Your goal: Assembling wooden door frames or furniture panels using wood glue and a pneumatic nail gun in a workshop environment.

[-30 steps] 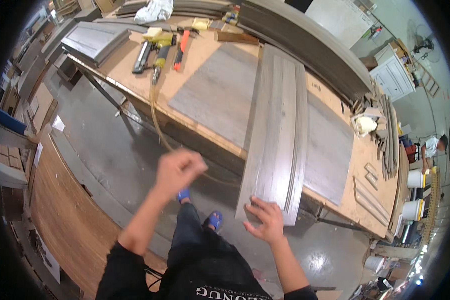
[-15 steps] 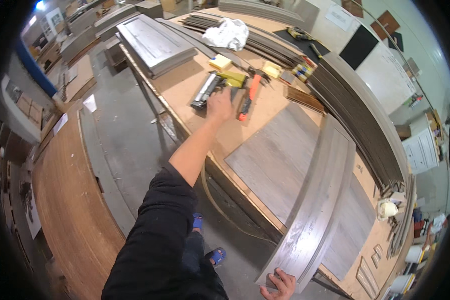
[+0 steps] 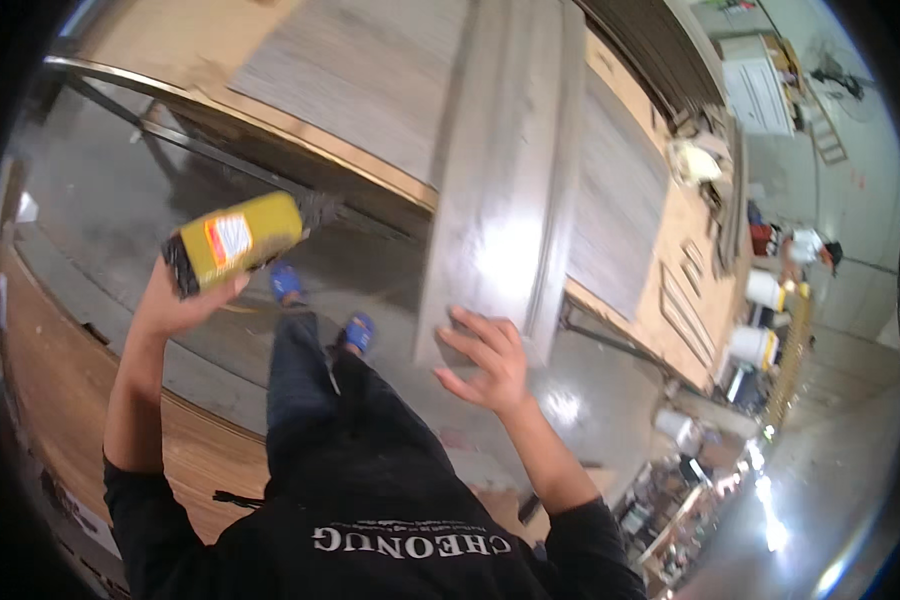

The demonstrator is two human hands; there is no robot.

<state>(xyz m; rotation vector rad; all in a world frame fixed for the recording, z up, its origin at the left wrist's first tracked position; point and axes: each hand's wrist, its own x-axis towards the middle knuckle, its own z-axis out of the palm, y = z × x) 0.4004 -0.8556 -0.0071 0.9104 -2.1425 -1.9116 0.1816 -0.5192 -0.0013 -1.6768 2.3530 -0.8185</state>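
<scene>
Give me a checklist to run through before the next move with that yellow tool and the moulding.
1. Left hand has the yellow tool in its grip: ok.
2. Right hand rests on the near end of the grey moulding: ok.
3. Moulding lies flat on the workbench: cannot tell; its near end overhangs the edge.
4. Tool's working end: cannot tell, blurred.
5. Feet in blue shoes stand on the floor beside the bench: ok.

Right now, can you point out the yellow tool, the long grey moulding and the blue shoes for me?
yellow tool (image 3: 242, 238): head view, middle of its yellow body, held in the left hand.
long grey moulding (image 3: 505, 180): head view, its flat middle face.
blue shoes (image 3: 359, 331): head view, top of the right-side shoe.
</scene>
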